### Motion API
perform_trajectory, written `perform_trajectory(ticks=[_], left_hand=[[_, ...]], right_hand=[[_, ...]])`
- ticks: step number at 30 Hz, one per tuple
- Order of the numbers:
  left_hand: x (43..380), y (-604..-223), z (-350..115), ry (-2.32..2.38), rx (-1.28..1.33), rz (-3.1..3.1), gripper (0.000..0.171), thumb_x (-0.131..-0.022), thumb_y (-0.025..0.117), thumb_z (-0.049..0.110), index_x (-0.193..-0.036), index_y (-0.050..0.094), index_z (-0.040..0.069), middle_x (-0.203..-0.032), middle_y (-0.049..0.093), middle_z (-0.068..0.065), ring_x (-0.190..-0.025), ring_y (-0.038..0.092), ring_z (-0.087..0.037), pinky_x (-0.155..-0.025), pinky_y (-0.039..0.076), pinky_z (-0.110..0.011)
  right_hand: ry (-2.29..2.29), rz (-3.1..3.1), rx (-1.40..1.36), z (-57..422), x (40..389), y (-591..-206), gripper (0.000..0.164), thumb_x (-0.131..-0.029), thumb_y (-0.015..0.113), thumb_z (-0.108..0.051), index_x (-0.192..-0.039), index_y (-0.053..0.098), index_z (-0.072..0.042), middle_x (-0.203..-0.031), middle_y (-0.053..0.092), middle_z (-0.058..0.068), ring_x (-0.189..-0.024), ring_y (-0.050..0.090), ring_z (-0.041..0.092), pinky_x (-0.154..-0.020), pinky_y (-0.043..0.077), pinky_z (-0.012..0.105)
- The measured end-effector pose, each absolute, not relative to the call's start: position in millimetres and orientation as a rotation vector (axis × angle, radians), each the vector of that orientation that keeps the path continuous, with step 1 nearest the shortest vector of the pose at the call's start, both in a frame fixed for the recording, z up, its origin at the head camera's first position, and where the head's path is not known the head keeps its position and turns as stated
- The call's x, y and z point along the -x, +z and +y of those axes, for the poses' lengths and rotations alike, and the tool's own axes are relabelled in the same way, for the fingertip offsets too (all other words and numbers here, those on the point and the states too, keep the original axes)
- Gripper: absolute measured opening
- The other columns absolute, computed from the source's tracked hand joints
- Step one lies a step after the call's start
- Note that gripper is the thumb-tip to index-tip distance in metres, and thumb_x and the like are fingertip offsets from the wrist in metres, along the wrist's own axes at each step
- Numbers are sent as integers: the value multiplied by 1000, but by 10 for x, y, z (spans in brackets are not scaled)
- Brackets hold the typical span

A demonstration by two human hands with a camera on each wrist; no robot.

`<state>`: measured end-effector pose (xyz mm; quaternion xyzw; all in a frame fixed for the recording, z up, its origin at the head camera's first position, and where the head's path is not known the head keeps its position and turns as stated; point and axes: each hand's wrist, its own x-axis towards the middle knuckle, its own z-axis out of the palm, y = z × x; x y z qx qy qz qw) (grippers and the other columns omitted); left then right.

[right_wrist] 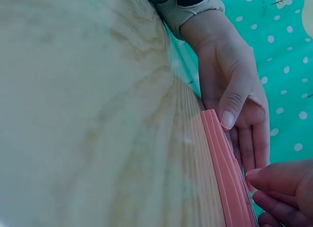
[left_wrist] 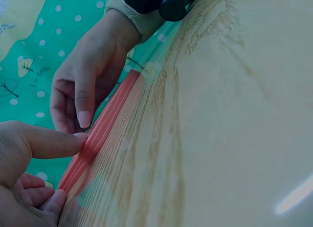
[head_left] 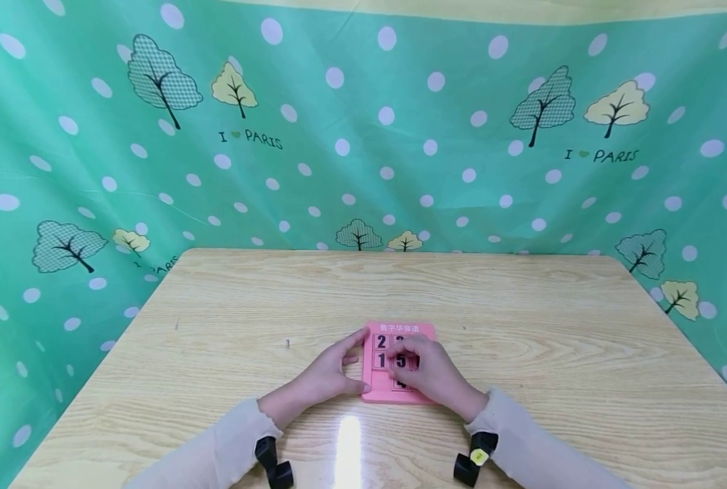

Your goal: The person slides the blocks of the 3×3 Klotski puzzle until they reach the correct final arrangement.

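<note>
A pink sliding number puzzle [head_left: 394,399] lies flat on the table, white lettering along its far edge. Its numbered tiles show a 2 [head_left: 381,341], a 1 [head_left: 381,360] and a 5 [head_left: 401,361]; a 4 and others are partly covered by fingers. The near left part of the tray is bare pink. My left hand [head_left: 327,372] holds the puzzle by its left side, index finger at the far corner and thumb near the front. Over the right side of the tiles is my right hand [head_left: 433,373], its fingertips at the 5 tile and its other fingers bent.
The wooden table [head_left: 217,326] spreads around the puzzle on all sides. Behind it hangs a green dotted curtain [head_left: 363,136] with printed trees. Black wrist-worn cameras [head_left: 476,458] sit on both cuffs. A bright reflection lies on the tabletop in front.
</note>
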<state>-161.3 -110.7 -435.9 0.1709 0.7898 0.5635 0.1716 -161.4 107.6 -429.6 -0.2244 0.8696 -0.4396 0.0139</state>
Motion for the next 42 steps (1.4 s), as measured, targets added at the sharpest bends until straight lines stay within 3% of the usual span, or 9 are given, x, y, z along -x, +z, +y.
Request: perform_trajectory(ticks=[17, 23, 42], left_hand=[[1621, -4375, -1086, 1610, -481, 2251, 95, -69, 75, 0, -149, 23, 5, -151, 28, -17, -128, 40, -39, -108, 35, -45], [1618, -4384, -1086, 1607, -473, 2249, 96, -69, 75, 0, -149, 23, 7, -152, 28, -14, -129, 40, -37, -108, 36, -43], [1627, -4400, -1095, 1618, -459, 2236, 96, -69, 76, 0, -149, 24, 7, -153, 27, -12, -129, 40, -36, -109, 35, -43]], right_hand=[[-1373, 2700, 655, 1349, 1397, -4308, 23, -76, 75, -11, -97, 70, -17, -103, 65, -3, -102, 59, 18, -92, 51, 33], [-1379, 2722, 679, 1427, 1367, -4322, 25, -76, 76, -12, -100, 71, -17, -102, 66, -4, -97, 59, 18, -87, 51, 28], [-1361, 2748, 620, 1388, 1338, -4319, 27, -74, 77, -10, -99, 71, -17, -101, 65, -4, -100, 58, 18, -91, 50, 32]])
